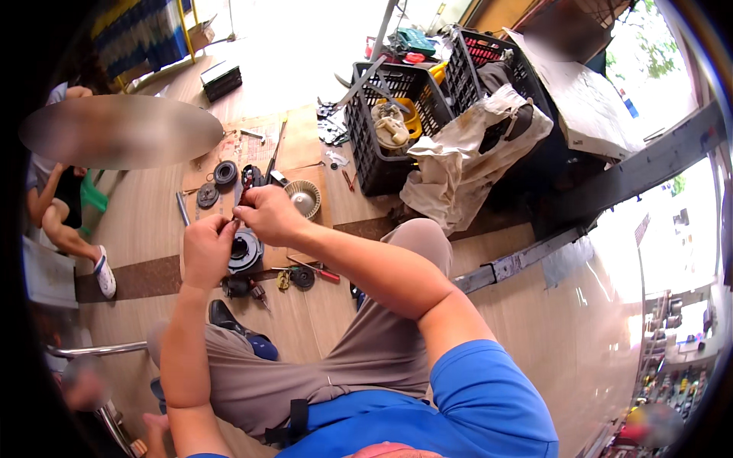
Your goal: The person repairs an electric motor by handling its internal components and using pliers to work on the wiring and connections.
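Observation:
My left hand (pixel 206 250) is closed, thumb and forefinger pinched together over a cardboard sheet (pixel 294 128) on the floor. Close against it, my right hand (pixel 269 215) is closed too, its fingers curled down. Something small and dark shows between the fingertips, too small to name. Just beneath the hands sits a round grey-and-black housing (pixel 256 259) with an open centre. Beyond them lie a black ring-shaped part (pixel 225 172), a dark disc (pixel 207 195) and a dark part with some red (pixel 250 175). A ribbed blower wheel (pixel 307 200) lies right of my right hand.
Nearer me are a red-handled screwdriver (pixel 328 274), a black disc (pixel 303 278) and my shoe (pixel 227 317). Black crates (pixel 357 145) with a draped dirty cloth (pixel 466 164) stand at right. A metal beam (pixel 527 258) crosses the right side. Another person's leg (pixel 65 225) is at left.

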Tool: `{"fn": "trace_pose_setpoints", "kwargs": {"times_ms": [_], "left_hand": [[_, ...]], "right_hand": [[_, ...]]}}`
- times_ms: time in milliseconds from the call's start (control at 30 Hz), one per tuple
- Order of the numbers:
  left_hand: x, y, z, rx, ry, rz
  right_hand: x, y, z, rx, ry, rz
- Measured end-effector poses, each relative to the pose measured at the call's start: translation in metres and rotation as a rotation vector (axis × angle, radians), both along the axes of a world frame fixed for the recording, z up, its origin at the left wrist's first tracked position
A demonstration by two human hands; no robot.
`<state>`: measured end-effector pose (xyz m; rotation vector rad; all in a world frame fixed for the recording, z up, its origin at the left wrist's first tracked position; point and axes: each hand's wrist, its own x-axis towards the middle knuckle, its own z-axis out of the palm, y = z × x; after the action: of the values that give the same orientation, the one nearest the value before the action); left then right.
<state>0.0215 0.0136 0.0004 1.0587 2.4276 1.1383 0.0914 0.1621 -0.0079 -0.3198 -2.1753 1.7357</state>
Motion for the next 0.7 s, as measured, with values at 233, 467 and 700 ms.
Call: {"fn": "trace_pose_setpoints", "kwargs": {"times_ms": [233, 467, 700], "left_hand": [[0.004, 0.005, -0.002, -0.112, 0.740, 0.075], [-0.003, -0.013, -0.004, 0.030, 0.176, 0.074], [-0.012, -0.023, 0.015, 0.390, -1.019, -0.164]], "right_hand": [[-0.017, -0.012, -0.013, 0.049, 0.097, -0.083], [-0.014, -0.011, -0.004, -0.098, 0.067, 0.034], [-0.003, 0.006, 0.011, -0.403, 0.061, 0.300]]}}
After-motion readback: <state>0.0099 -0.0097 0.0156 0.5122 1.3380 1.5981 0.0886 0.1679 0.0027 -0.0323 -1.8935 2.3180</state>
